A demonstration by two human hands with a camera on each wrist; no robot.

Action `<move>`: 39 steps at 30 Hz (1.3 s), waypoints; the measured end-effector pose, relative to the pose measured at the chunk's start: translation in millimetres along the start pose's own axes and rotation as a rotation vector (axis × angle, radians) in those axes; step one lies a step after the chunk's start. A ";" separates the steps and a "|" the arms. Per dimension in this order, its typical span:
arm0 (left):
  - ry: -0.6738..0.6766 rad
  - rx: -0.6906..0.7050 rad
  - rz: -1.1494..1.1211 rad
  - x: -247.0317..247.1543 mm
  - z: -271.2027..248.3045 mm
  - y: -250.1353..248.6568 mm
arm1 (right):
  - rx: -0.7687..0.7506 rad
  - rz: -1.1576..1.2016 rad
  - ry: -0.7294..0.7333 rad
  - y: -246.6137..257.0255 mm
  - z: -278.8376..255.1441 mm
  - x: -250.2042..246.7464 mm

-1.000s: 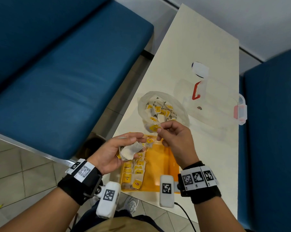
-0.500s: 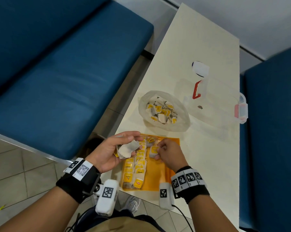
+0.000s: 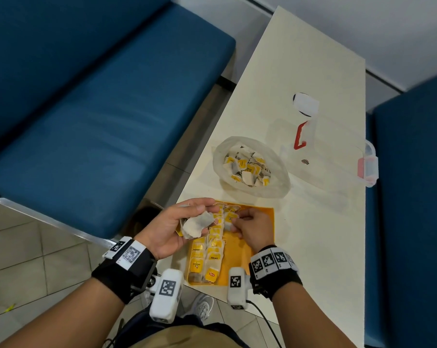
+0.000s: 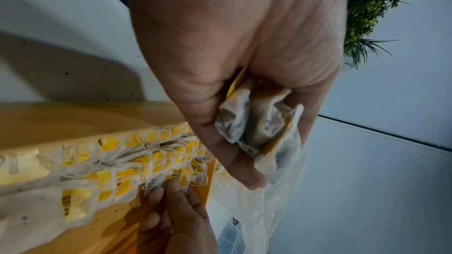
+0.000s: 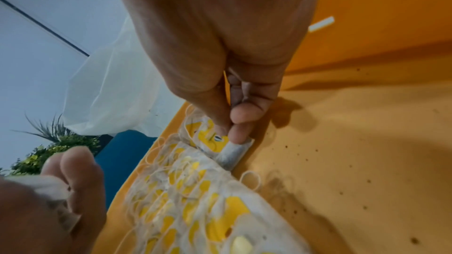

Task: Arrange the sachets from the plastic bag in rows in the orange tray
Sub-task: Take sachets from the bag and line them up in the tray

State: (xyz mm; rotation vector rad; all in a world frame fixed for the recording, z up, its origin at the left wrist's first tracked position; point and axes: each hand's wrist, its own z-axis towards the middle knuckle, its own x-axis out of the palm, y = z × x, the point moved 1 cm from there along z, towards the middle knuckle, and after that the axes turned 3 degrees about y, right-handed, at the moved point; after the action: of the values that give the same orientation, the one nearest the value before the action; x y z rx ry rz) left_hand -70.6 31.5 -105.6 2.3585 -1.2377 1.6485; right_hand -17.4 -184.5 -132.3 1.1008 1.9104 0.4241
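An orange tray lies at the table's near edge with two rows of yellow-tagged sachets along its left side. My left hand hovers over the tray's left rim and holds a small bunch of sachets. My right hand is down in the tray, thumb and fingers pinching one sachet at the far end of the second row. The clear plastic bag sits just beyond the tray, open, with several sachets inside.
A clear lidded container with red clips stands right of the bag. Blue benches flank the white table on both sides. The tray's right half is bare orange, speckled with crumbs.
My right hand has come down from the bag's mouth into the tray, carrying one sachet to the end of the second row. The left hand stayed in place with its bunch.
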 end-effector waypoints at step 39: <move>-0.125 -0.061 -0.034 25.4 -5.6 1.2 | -0.499 0.179 0.034 49.9 -73.2 -38.6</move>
State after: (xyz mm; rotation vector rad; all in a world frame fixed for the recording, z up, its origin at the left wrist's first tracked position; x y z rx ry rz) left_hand -72.4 18.1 -83.4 2.4645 -1.2394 1.4529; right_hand -41.6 -180.0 -38.8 0.9304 1.6111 0.9659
